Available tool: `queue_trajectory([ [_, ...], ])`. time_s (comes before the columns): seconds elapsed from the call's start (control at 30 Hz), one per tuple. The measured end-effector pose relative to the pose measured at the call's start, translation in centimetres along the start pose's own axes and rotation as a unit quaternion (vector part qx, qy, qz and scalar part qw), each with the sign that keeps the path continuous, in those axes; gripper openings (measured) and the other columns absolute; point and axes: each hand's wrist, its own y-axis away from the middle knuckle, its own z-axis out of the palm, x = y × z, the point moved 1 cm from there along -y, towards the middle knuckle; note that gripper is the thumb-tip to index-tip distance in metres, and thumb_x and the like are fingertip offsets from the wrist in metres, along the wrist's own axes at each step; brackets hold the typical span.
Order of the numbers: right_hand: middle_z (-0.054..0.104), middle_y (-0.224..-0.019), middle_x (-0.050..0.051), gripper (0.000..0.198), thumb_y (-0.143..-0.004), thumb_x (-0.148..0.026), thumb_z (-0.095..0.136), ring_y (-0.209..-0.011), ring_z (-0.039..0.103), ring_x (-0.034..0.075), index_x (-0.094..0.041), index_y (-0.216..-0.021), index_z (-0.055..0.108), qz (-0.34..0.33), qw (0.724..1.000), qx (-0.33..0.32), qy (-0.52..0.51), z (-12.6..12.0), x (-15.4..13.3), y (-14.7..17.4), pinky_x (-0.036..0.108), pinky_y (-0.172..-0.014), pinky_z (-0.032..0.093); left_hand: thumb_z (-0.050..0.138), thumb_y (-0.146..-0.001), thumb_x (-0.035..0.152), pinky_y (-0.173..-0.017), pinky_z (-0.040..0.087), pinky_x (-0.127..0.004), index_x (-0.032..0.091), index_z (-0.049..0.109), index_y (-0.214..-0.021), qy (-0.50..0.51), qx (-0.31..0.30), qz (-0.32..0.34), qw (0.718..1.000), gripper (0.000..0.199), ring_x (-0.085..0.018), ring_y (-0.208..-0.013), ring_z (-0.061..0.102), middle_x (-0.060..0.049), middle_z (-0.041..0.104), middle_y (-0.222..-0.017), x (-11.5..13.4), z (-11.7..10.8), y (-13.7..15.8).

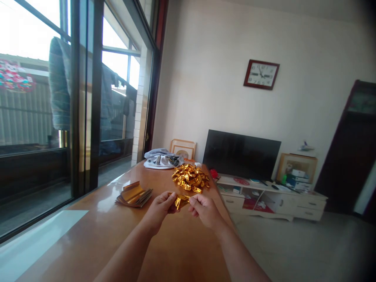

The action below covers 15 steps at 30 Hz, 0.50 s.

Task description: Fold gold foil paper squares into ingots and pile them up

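Between my two hands is a small folded piece of gold foil paper (pixel 181 201), shiny and creased, held above the wooden table. My left hand (pixel 164 206) pinches its left end between thumb and fingers. At its right end, my right hand (pixel 202 209) is closed in a pinch too. Just beyond my hands lies a heap of folded gold foil pieces (pixel 190 177). To the left of my left hand sits a stack of gold foil paper sheets (pixel 134 196), its top sheets curling up.
The glossy wooden table (pixel 176 250) runs along a window (pixel 85 98) on the left. Folded clothes (pixel 161 158) and picture frames (pixel 183 147) are at its far end. Beyond its right edge stand a white cabinet (pixel 311 203) and a television (pixel 241 154).
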Motion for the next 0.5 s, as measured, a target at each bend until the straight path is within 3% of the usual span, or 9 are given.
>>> queue_trajectory([
  [0.3, 0.067, -0.071, 0.003, 0.043, -0.087, -0.059, 0.062, -0.057, 0.055, 0.011, -0.016, -0.077, 0.063, 0.021, 0.999, -0.036, -0.014, 0.4, -0.5, -0.8, 0.024, -0.056, 0.043, 0.073, -0.081, 0.052, -0.065, 0.041, -0.023, 0.016, 0.068, -0.088, 0.019, 0.029, -0.039, 0.999, 0.037, -0.013, -0.074, 0.057, -0.004, 0.068, -0.084, 1.0, -1.0, 1.0],
  [0.5, 0.07, -0.075, 0.004, 0.043, -0.087, -0.058, 0.064, -0.059, 0.057, 0.011, -0.016, -0.081, 0.064, 0.012, 0.997, -0.066, -0.038, 1.9, -3.4, 2.4, 0.024, -0.058, 0.044, 0.076, -0.082, 0.046, -0.064, 0.043, -0.021, 0.017, 0.072, -0.093, 0.077, 0.021, -0.047, 0.996, 0.031, -0.012, -0.075, 0.057, -0.004, 0.067, -0.089, 2.5, -1.2, 5.6],
])
